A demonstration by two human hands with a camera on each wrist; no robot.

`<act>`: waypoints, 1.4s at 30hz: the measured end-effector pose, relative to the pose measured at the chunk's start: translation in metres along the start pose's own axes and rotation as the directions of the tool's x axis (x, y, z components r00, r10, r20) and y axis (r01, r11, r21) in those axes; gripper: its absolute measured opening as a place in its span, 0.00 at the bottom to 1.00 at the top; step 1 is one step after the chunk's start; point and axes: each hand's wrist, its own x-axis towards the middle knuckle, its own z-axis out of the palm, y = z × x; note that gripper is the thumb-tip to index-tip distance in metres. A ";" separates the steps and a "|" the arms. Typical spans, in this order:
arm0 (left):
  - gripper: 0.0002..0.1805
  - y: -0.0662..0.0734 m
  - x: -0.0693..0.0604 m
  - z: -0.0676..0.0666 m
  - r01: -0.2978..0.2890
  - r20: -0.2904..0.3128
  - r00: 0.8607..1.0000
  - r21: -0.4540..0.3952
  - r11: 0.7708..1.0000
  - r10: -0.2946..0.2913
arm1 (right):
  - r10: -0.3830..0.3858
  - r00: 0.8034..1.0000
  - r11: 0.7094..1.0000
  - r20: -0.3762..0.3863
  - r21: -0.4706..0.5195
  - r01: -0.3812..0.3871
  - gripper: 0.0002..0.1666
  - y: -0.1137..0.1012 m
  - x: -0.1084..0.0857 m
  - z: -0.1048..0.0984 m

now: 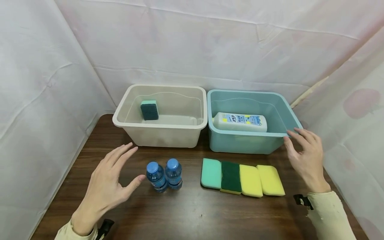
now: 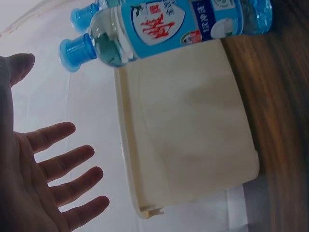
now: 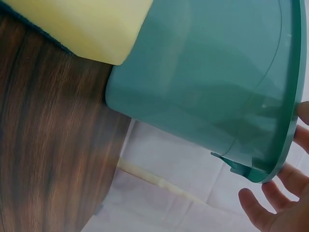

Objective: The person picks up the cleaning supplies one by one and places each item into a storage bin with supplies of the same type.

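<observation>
My left hand (image 1: 108, 181) is spread with fingers apart, held over the table just left of two small water bottles (image 1: 157, 177) with blue caps. Nothing is in it; the left wrist view shows the bare palm (image 2: 21, 188) and the bottles' blue label (image 2: 159, 24). At the blue bin's (image 1: 240, 143) front right corner is my right hand (image 1: 309, 156), its fingers loosely bent by the rim. Whether they touch the rim I cannot tell. A white bottle with a printed label (image 1: 240, 122) lies on its side inside that bin.
Left of the blue bin stands a beige bin (image 1: 162, 136) with a green sponge (image 1: 149, 110) inside. Several sponges lie in a row before the blue bin, among them a mint one (image 1: 211, 173) and a yellow one (image 1: 271, 180). White cloth (image 1: 186, 43) surrounds the wooden table (image 1: 192, 216).
</observation>
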 end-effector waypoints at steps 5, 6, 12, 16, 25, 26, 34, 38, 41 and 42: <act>0.49 0.004 -0.002 0.005 -0.006 -0.014 1.000 -0.021 1.000 0.006 | -0.002 1.000 1.000 -0.017 -0.005 0.002 0.16 0.000 0.000 0.002; 0.49 0.005 -0.002 0.005 -0.005 -0.014 1.000 -0.025 1.000 0.005 | 0.001 1.000 1.000 -0.022 -0.003 -0.001 0.16 0.000 0.000 0.003; 0.44 0.011 -0.002 0.009 -0.022 -0.015 1.000 -0.062 0.998 0.021 | 0.020 0.999 1.000 -0.048 0.013 -0.019 0.14 0.001 -0.003 0.006; 0.41 0.014 -0.002 0.013 -0.036 -0.027 0.999 -0.079 0.996 0.034 | 0.051 0.997 0.998 -0.065 0.025 -0.050 0.14 0.001 -0.005 0.008; 0.34 0.020 -0.004 0.024 -0.024 -0.021 1.000 -0.116 0.993 0.022 | 0.087 0.991 0.995 -0.100 0.055 -0.081 0.14 0.000 -0.007 0.012; 0.33 0.020 -0.004 0.025 -0.031 -0.028 0.999 -0.121 0.992 0.028 | 0.087 0.991 0.995 -0.104 0.058 -0.081 0.14 -0.001 -0.007 0.012; 0.30 0.024 -0.005 0.034 -0.034 -0.033 0.999 -0.142 0.989 0.030 | 0.095 0.990 0.994 -0.109 0.067 -0.088 0.14 -0.001 -0.009 0.013; 0.29 0.025 -0.004 0.037 -0.034 -0.038 0.999 -0.151 0.988 0.029 | 0.093 0.989 0.994 -0.117 0.074 -0.085 0.14 -0.001 -0.008 0.014; 0.29 0.025 -0.004 0.039 -0.024 -0.045 0.999 -0.157 0.987 0.017 | 0.092 0.988 0.994 -0.121 0.074 -0.084 0.14 0.000 -0.008 0.014; 0.29 0.025 -0.004 0.039 -0.016 -0.045 0.999 -0.158 0.987 0.009 | 0.093 0.988 0.994 -0.121 0.074 -0.084 0.14 0.000 -0.008 0.014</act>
